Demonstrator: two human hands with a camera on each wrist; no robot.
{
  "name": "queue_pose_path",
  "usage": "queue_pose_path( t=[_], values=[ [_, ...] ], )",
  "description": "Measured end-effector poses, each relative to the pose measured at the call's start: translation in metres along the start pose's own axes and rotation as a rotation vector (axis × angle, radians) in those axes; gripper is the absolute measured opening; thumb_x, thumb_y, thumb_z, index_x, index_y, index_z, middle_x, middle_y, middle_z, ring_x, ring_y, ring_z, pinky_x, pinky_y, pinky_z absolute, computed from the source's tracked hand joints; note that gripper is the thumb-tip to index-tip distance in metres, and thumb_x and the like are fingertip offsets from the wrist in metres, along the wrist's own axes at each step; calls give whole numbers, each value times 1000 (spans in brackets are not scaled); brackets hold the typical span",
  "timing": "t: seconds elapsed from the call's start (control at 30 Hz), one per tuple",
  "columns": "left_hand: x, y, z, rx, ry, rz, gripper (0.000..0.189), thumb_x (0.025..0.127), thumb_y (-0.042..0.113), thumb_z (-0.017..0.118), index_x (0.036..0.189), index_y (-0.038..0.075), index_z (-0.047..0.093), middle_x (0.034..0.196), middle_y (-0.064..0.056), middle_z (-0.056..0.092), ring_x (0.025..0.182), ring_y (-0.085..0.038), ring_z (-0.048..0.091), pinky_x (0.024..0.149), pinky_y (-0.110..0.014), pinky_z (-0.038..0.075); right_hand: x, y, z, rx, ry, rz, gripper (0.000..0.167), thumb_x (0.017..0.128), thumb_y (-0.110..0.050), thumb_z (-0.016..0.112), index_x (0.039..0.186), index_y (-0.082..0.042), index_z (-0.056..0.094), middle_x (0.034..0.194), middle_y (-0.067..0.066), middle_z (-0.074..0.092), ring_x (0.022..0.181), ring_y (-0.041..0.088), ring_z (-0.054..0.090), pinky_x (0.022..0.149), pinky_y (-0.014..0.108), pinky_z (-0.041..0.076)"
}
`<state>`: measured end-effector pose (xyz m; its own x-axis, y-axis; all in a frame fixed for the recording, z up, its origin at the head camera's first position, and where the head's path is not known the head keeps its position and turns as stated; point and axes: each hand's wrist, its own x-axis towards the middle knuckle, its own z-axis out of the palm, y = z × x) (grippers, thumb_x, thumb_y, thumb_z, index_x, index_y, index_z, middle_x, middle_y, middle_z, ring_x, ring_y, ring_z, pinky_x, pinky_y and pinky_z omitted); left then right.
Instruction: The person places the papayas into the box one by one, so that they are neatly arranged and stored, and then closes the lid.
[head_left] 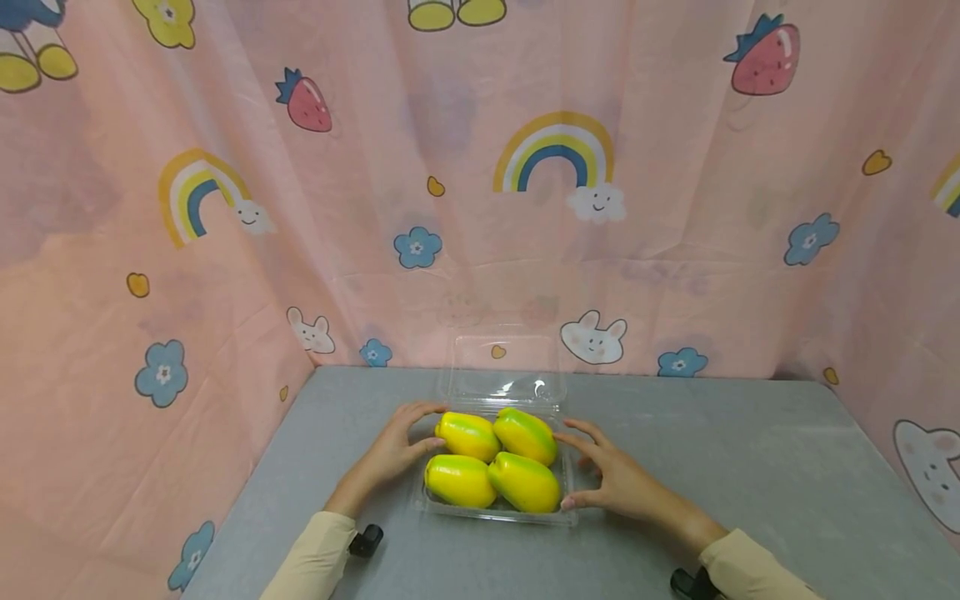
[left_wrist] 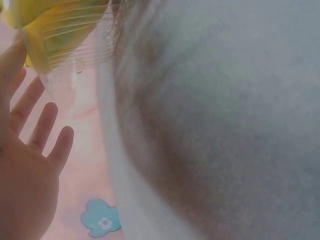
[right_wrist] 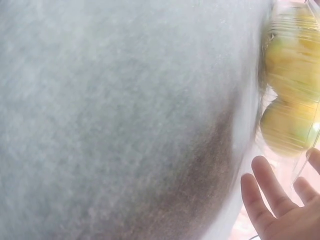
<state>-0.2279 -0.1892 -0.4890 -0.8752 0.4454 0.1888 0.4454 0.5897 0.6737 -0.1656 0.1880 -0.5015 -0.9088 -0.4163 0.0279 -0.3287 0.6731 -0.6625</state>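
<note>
Several glossy yellow-green fruits (head_left: 461, 481), mango-like in shape, lie in two rows in a clear plastic clamshell box (head_left: 495, 516). Its transparent lid (head_left: 506, 367) is raised and tipped back behind the tray. On the left side of the box is my left hand (head_left: 393, 446), fingers spread, with thumb and fingertips close to the rear left fruit. My right hand (head_left: 611, 475) is at the right side, fingers apart and thumb near the front right corner. The left wrist view shows the left hand (left_wrist: 30, 165) with extended fingers by the ribbed plastic wall; the right wrist view shows similarly extended fingers (right_wrist: 267, 187).
The box stands on a grey table (head_left: 712, 450). A pink printed curtain (head_left: 480, 275) hangs behind the table and along its sides. Dark wrist-worn devices (head_left: 367, 541) are at both sleeves.
</note>
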Motion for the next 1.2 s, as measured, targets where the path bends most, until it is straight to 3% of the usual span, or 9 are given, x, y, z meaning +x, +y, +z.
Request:
queue_pose_path(
  t=[0.47,0.63,0.87,1.2],
  values=[
    [3,-5,-10,-15,14,11,55,90,29,71,141,18,54,143,-2,56,130,-29,49,109,-56,41,0,0,0,-9,3,-10,97,69,-58,82,152,-34,36,163,5,22,106,17,60,77,28,53],
    [6,-8,-12,-29,30,-12,56,91,27,71,142,17,53,142,-4,56,131,-30,49,111,-56,41,2,0,-3,30,2,10,97,71,-54,83,152,-31,35,163,8,20,106,20,60,80,33,55],
    [12,-14,-14,-38,52,1,59,90,26,72,145,17,50,141,-7,58,130,-31,50,110,-56,42,14,7,-15,113,78,14,91,77,-39,84,153,-25,35,161,13,21,105,25,60,86,42,57],
    [26,-18,-14,-73,33,-65,66,92,26,69,151,17,40,145,-11,54,134,-34,49,112,-58,40,43,22,-36,158,131,112,89,85,-36,77,157,-27,25,161,17,22,112,32,58,85,42,58]
  ],
)
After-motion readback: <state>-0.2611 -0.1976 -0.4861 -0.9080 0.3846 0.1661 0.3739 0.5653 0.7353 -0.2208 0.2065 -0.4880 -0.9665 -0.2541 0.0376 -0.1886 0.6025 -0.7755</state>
